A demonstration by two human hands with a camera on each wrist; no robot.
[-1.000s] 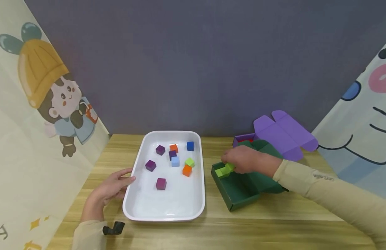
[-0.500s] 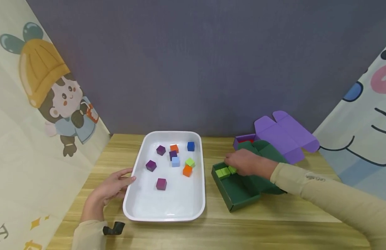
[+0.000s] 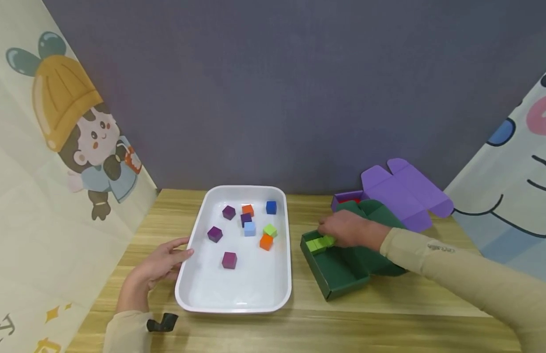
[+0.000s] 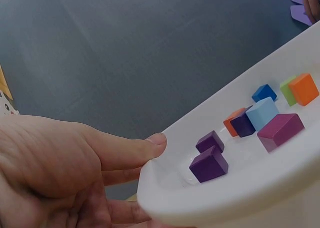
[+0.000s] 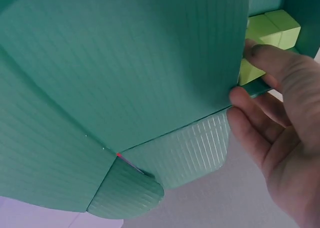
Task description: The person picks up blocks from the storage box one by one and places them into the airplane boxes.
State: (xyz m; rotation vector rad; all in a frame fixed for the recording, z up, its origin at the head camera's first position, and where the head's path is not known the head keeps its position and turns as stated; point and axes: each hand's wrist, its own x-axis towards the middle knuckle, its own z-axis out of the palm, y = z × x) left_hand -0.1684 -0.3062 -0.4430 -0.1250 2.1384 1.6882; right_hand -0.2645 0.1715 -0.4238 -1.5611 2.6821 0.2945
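Observation:
My left hand holds the left rim of a white tray, thumb on top and fingers below, as the left wrist view shows. Inside the tray lie several small cubes, among them a magenta cube, a light blue cube and an orange cube. Over the far end of a dark green box, my right hand pinches a light green cube between thumb and fingers. That cube sits at the end of a row of light green cubes along the box's far wall.
A purple box with its lid spread out and something red inside stands behind the green one. The green lid lies under my right wrist. A dark grey wall rises behind the table.
The light green cube in my right hand has come down into the green box and moved left against the row. My left hand keeps its place on the tray.

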